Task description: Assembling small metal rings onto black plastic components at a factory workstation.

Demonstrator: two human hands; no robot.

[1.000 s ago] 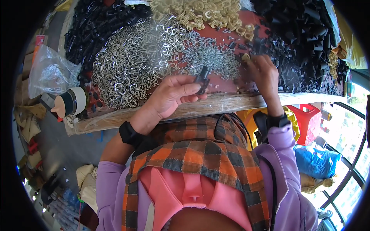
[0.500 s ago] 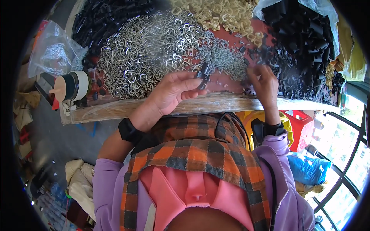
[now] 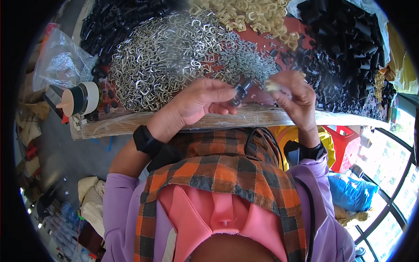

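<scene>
My left hand point(image 3: 203, 98) pinches a small black plastic part point(image 3: 241, 91) between thumb and fingers, just above the near edge of the worktable. To its right my right hand point(image 3: 296, 94) has thumb and fingers drawn together. A pale, smeared spot shows at its fingertips, and motion blur hides what it is. Beyond the hands lies a pile of small grey metal pieces point(image 3: 246, 59). Left of it spreads a large heap of bent shiny metal loops point(image 3: 152, 61).
Cream plastic pieces point(image 3: 248, 13) lie at the far side. Black parts fill the table's far left point(image 3: 113, 22) and right point(image 3: 349, 39). A clear bag point(image 3: 61, 61) and a lidded jar point(image 3: 89, 98) stand at the left. Below right is a red crate point(image 3: 347, 148).
My right hand has come left from the small pieces toward my left hand, its fingers turned inward. The black part in my left hand has moved slightly right and tilted further.
</scene>
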